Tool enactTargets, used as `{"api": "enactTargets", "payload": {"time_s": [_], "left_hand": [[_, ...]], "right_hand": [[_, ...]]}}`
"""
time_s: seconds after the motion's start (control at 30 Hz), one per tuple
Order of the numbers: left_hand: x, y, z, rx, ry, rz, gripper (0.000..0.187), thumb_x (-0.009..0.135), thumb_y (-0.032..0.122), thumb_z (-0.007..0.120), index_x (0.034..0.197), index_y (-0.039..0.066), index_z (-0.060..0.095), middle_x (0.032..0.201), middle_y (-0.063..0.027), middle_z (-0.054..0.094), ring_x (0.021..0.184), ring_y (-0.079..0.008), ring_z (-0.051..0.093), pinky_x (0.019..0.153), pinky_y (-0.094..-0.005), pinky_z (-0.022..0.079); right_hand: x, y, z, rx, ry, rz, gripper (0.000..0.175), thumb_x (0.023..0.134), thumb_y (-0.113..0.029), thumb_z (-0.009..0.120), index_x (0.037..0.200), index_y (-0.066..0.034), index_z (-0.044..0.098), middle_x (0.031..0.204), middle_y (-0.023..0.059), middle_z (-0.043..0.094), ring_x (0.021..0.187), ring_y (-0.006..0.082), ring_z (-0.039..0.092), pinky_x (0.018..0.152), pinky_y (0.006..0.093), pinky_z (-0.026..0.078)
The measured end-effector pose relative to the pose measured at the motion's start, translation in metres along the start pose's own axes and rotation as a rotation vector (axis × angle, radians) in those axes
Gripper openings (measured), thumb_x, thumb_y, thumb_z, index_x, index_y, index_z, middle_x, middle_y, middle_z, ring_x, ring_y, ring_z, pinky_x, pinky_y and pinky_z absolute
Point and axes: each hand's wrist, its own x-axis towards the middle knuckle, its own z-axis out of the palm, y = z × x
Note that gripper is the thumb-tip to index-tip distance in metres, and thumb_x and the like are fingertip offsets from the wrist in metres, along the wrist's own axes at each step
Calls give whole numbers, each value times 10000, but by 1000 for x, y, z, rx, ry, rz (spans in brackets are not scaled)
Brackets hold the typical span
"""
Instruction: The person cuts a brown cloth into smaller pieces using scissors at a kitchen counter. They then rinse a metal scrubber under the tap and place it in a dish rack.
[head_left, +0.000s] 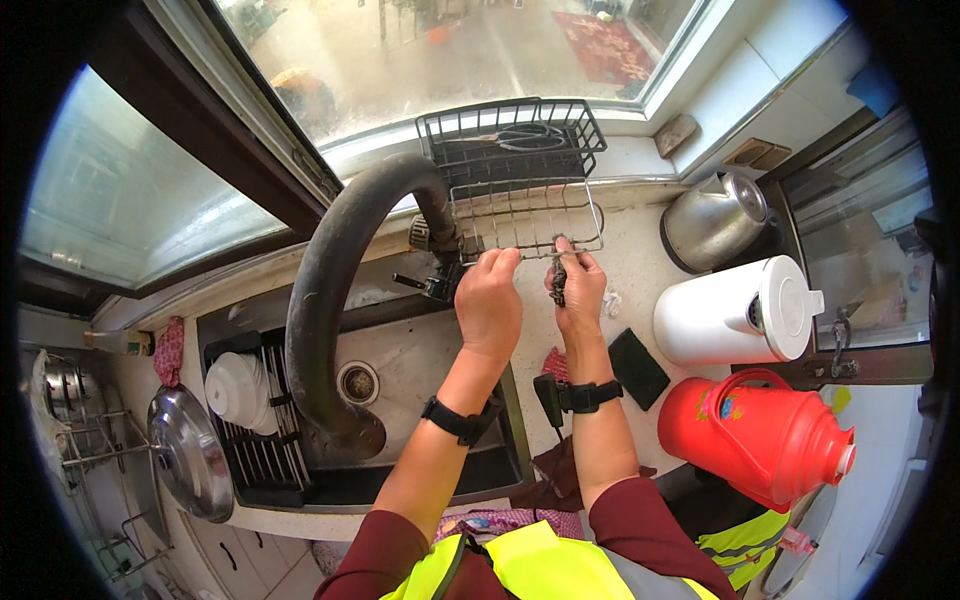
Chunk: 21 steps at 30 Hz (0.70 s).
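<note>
A metal wire rack is tilted above the counter, in front of the window sill. My left hand pinches its near edge at the left, close to the faucet. In my right hand is a dark metal scouring pad, pressed against the near edge of the rack towards its right end. My right thumb lies along that edge. Fingers hide part of the pad and of the rack's near wire.
A sink lies left, beneath a thick black hose. White bowls stand in a drying rack. Right are a steel kettle, a white jug, a red thermos and a dark scrub pad. A black basket sits behind.
</note>
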Motion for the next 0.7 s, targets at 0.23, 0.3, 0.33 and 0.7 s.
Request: {"api": "enactTargets", "payload": {"time_s": [0.23,0.3,0.33,0.7], "left_hand": [[2,-3,-2,14,-58,-3,220,779,-49,554,955,35,656,935,-106,661,840,-308,640,716,-366,518],[1,-2,-1,6,-28,-2,220,777,-51,555,953,35,656,933,-105,661,838,-306,641,714,-366,518],[1,-2,1,-1,-12,-3,220,776,-52,556,951,35,656,933,-104,661,836,-304,641,713,-366,518],[0,-5,-1,11,-14,26,246,759,-53,539,957,44,649,929,-108,654,827,-311,634,708,-378,514]], "right_hand": [[-1,11,12,-634,343,-546,339,811,-246,744,723,13,544,623,62,593,554,167,510,548,344,423],[-2,6,12,-446,229,-384,334,825,-251,738,694,-17,539,583,34,545,490,141,488,471,297,390],[-2,1,9,-291,147,-191,320,831,-240,734,701,-24,537,571,25,528,473,129,479,447,286,373],[5,14,13,-406,214,-375,241,858,-193,695,734,-45,552,580,-4,506,464,61,433,423,229,326]]}}
